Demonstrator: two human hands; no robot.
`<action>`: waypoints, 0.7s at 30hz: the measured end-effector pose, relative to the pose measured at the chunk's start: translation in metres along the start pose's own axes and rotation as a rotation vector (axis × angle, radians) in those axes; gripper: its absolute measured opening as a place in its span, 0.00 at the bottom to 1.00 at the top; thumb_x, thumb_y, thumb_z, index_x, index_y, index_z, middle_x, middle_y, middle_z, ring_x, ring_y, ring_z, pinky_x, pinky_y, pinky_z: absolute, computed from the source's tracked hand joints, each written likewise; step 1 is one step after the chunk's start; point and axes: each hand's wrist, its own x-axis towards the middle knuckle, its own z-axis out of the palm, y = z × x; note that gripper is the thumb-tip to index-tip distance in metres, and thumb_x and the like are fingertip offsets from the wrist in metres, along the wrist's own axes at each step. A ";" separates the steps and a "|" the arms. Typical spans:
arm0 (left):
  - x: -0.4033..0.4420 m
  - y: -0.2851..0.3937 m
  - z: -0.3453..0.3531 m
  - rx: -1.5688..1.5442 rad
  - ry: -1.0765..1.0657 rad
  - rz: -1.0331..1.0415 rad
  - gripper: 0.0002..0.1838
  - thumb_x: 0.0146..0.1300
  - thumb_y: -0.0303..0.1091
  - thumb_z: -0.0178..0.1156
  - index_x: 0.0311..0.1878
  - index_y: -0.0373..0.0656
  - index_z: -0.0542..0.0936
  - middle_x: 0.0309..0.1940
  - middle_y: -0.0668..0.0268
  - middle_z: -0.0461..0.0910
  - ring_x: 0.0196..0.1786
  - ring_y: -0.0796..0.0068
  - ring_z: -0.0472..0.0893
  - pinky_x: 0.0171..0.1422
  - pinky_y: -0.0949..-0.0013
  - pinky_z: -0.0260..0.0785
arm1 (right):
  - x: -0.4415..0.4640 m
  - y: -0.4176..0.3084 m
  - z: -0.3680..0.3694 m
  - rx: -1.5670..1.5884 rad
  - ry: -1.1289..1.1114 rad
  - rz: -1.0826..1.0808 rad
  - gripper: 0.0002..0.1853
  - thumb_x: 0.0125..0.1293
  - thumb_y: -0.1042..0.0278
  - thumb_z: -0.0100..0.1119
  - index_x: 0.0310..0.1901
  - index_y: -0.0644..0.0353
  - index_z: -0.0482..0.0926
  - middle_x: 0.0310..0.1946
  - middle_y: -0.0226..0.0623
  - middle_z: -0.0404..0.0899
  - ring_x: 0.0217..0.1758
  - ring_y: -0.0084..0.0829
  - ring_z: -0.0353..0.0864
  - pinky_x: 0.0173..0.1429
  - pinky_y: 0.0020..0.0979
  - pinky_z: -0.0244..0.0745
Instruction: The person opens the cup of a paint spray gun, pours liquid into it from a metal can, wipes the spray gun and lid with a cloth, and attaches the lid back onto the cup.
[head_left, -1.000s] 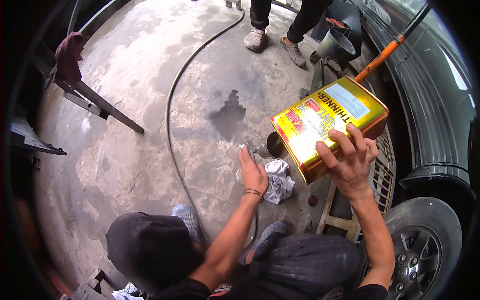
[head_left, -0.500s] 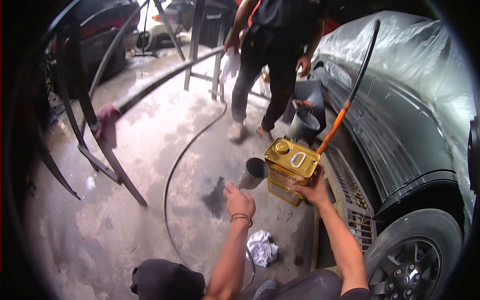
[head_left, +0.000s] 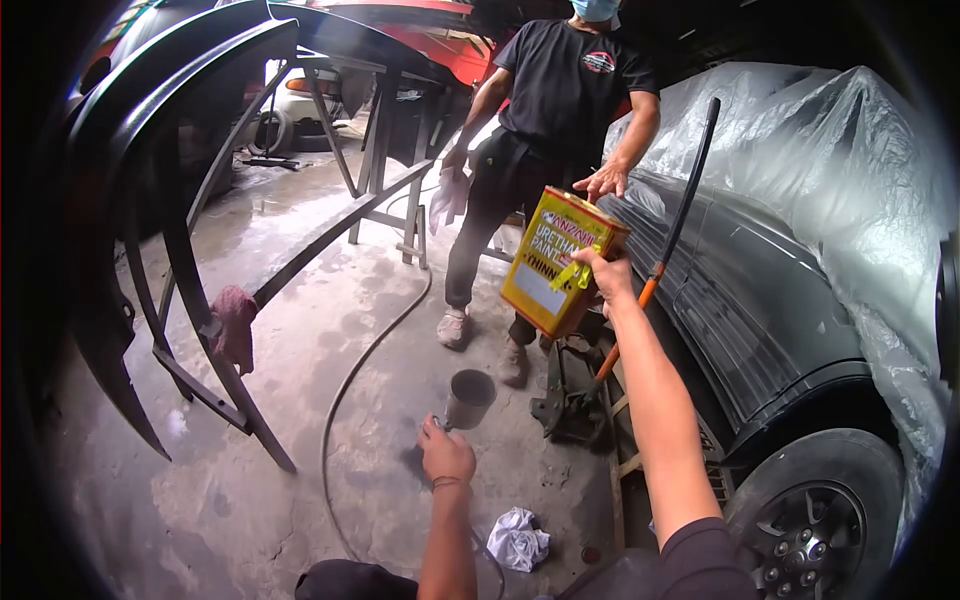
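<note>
My left hand [head_left: 447, 458] is closed around a spray gun, most of it hidden by my fingers. Its open dark grey cup [head_left: 468, 398] tilts above the concrete floor. Held out in front of me, a yellow and red thinner can [head_left: 548, 258] is gripped at its right side by my right hand [head_left: 606, 280]. The can leans, with its printed label facing me. Just above its top, a co-worker's hand [head_left: 604, 182] reaches with spread fingers; whether it touches the can I cannot tell.
A masked co-worker [head_left: 570, 90] stands ahead, a cloth in the other hand. At right is a car [head_left: 770, 270] under plastic sheeting [head_left: 850, 140]. A jack [head_left: 568, 405] with a long handle stands beside it. Black panels [head_left: 190, 75] hang on a stand at left. A hose [head_left: 350, 390] and white rag [head_left: 518, 540] lie on the floor.
My right hand has raised the can forward, away from the cup, toward the co-worker. The co-worker's hand has come over to the can's top. The view has tilted up.
</note>
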 end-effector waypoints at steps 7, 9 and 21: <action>0.024 -0.054 0.015 0.007 -0.012 -0.106 0.35 0.66 0.29 0.56 0.77 0.32 0.66 0.73 0.36 0.70 0.73 0.34 0.74 0.77 0.44 0.70 | 0.055 -0.014 0.018 -0.061 -0.010 -0.086 0.34 0.46 0.64 0.85 0.55 0.69 0.83 0.50 0.42 0.89 0.51 0.32 0.88 0.57 0.35 0.83; 0.032 -0.065 0.019 0.003 0.003 -0.119 0.35 0.67 0.29 0.56 0.78 0.33 0.66 0.73 0.34 0.69 0.73 0.33 0.74 0.77 0.43 0.70 | 0.061 -0.014 0.021 -0.122 -0.004 -0.069 0.34 0.46 0.64 0.85 0.56 0.69 0.84 0.50 0.42 0.89 0.51 0.34 0.89 0.57 0.35 0.83; 0.023 -0.112 0.010 0.043 0.052 -0.140 0.36 0.68 0.32 0.57 0.77 0.26 0.65 0.75 0.37 0.70 0.79 0.35 0.66 0.85 0.46 0.59 | 0.090 0.049 0.054 -0.125 -0.077 0.094 0.52 0.64 0.34 0.77 0.80 0.55 0.63 0.73 0.52 0.71 0.73 0.55 0.70 0.72 0.61 0.68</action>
